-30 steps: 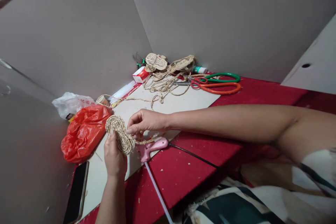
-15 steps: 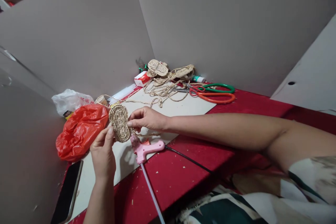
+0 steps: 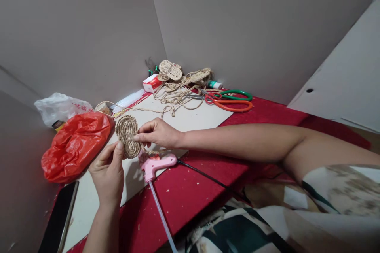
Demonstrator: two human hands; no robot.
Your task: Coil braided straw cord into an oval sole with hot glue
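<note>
A coiled, sole-shaped straw piece (image 3: 127,133) is held up over the white board (image 3: 133,184). My left hand (image 3: 108,166) pinches its lower left edge between thumb and fingers. From the right, my right hand (image 3: 158,133) grips its other edge, thumb on the front face. A strand of cord (image 3: 156,152) trails from the piece's lower right. Just below lies a pink glue gun (image 3: 154,166) with a clear glue stick in its rear; its nozzle end is partly hidden by the piece.
Behind lie tangled cord (image 3: 175,97), more woven pieces (image 3: 170,70), scissors (image 3: 233,101), a red and white box (image 3: 151,83) and a glue tube (image 3: 215,85). At left are a red bag (image 3: 77,146), a clear bag (image 3: 61,108) and a phone (image 3: 57,221). A black cable (image 3: 208,178) crosses the red cloth.
The whole scene has shifted left in the view as the camera turned. Both hands keep their grip on the straw piece, with little change in pose.
</note>
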